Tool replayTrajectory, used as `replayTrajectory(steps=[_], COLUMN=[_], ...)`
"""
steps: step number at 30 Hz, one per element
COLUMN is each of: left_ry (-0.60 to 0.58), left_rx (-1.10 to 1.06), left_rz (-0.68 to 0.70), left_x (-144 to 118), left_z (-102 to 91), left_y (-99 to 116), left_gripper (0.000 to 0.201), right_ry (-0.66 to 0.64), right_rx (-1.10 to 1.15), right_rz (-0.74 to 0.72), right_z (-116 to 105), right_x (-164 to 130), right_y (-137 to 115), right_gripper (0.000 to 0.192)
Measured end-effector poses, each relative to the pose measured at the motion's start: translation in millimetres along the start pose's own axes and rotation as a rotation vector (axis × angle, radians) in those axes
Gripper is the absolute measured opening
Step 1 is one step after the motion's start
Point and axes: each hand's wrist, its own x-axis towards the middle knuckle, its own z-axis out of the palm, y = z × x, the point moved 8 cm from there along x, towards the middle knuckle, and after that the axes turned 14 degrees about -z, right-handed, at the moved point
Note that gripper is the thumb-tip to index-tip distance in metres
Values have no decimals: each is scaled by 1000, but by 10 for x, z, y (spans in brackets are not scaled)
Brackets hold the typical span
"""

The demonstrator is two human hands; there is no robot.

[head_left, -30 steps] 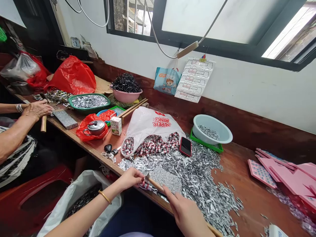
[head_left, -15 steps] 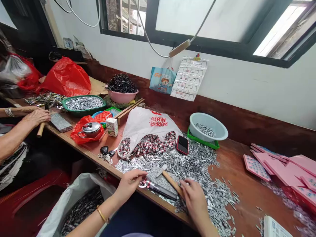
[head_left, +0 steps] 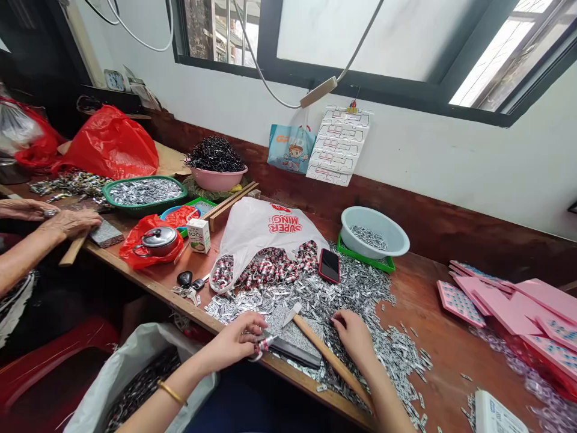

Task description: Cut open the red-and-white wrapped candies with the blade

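The left hand point(head_left: 237, 343) has its thumb and fingers curled together at a red-and-white beaded charm point(head_left: 265, 344), appearing to pinch it; the exact contact is partly covered by the fingers. From those fingertips a flat black strap point(head_left: 297, 353) runs away to the right and slightly toward the person, its long axis nearly following the table's front edge point(head_left: 288, 368). The left hand is plainly the nearer one to both charm and strap.

The right hand point(head_left: 356, 337) is well apart from the charm, on the far side of a wooden-handled hammer point(head_left: 331, 355). The hammer lies between the two hands: its head is just beyond the left fingertips and its handle slants past the right fingertips toward the right forearm, with neither hand gripping it. The right thumb and forefinger bend toward each other over loose metal clips point(head_left: 396, 343); whether a clip is caught between them I cannot tell.

A speckled grey slab point(head_left: 295, 335) sits ahead and to the right of the left fingers, under the hammer head and beside the strap. Beyond the right fingers lies a red-edged phone point(head_left: 329, 266), and further left, a white plastic bag point(head_left: 270, 225) spilling more beaded charms point(head_left: 282, 264).
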Motion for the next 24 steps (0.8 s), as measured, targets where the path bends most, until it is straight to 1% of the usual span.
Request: replayTrajectory(steps=[2, 6, 8, 10, 11, 12, 13, 14, 15, 16, 17, 18, 19, 20, 21, 22, 23, 24], left_ry=[16, 196, 236, 291, 356, 408, 379, 264, 150, 39, -37, -91, -116, -104, -82, -42, -37, -71], left_rx=[41, 326, 359, 318, 282, 284, 322, 388, 463, 550, 629, 702, 750, 762, 762, 744, 731, 727], left_rz=[52, 211, 273, 295, 283, 247, 217, 192, 164, 126, 66, 25, -2, -7, -15, -17, -26, -15], left_x=[8, 52, 2, -126, -211, -280, -313, -301, -260, -190, -89, 22, 133, 229, 293, 313, 284, 205], left_z=[88, 144, 139, 111, 86, 100, 206, 404, 625, 855, 1053, 1228, 1363, 1447, 1490, 1481, 1456, 1427], left_y=[13, 135, 133, 2, -121, -282, -457, -638, -816, -985, -1139, -1243, -1297, -1291, -1260, -1198, -1135, -1054], left_gripper=[36, 27, 22, 16, 16, 17, 17, 16, 24, 45, 58, 60, 57, 50, 41, 33, 26, 19], right_ry=[10, 4, 8, 12, 13, 13, 11, 10, 9, 10, 11, 15, 21, 29, 38, 48, 57, 64], right_rx=[28, 59, 42, 23, 15, 11, 9, 5, 1, -3, -6, -9, -12, -14, -15, -14, -13, -10], right_rz=[1, 35, 47, 42, 37, 34, 33, 37, 42, 47, 49, 49, 50, 50, 50, 50, 48, 44], right_z=[10, 29, 7, -18, -27, -31, -29, -24, -15, -5, 5, 12, 16, 16, 13, 8, 1, -6], right_x=[-11, -36, -65, -100, -117, -133, -147, -158, -166, -171, -173, -175, -176, -178, -180, -181, -181, -180], right_y=[-10, 23, 40, 37, 32, 28, 26, 28, 32, 36, 36, 33, 26, 18, 7, -4, -14, -21], right_gripper=[20, 23, 24, 25, 24, 24, 24, 23, 23, 23, 23, 23, 23, 23, 23, 23, 23, 23])
